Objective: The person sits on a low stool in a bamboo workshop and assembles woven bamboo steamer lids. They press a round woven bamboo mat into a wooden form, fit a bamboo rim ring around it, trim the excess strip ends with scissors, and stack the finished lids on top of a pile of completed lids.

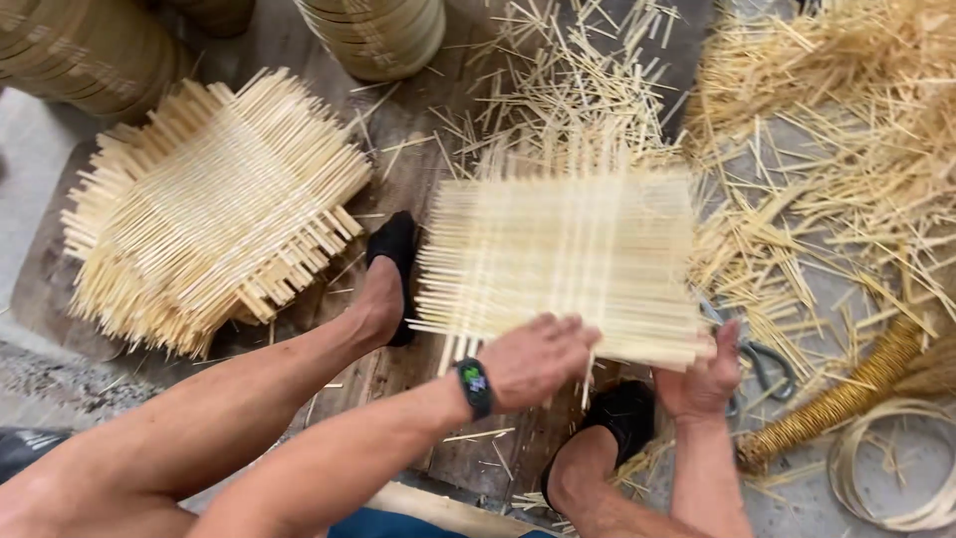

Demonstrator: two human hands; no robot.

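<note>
Nearest, the left hand [533, 359], a dark watch [475, 387] on its wrist, lies with fingers curled on the near edge of a woven bamboo mat [563, 264], pressing on the strips there. The right hand [702, 379] grips the mat's near right corner, thumb on top, fingers underneath. The mat is held between the two hands, just above the person's feet in black shoes [396, 254], and reaches away from the hands toward the far side; its strip ends stick out loose on all edges.

To the right of the right hand, scissors [762, 364] lie on the floor, partly hidden by splinters. Further right, a bundle wound in yellow cord [846, 399] and a coil of thin bamboo band [886, 468] lie near each other.

To the left, well apart from the hands, a stack of finished woven mats [214, 204] rests on a wooden board [398, 169]. Beyond, loose bamboo strips [836, 130] litter the floor, and round bamboo steamer frames [378, 35] stand at the far edge.
</note>
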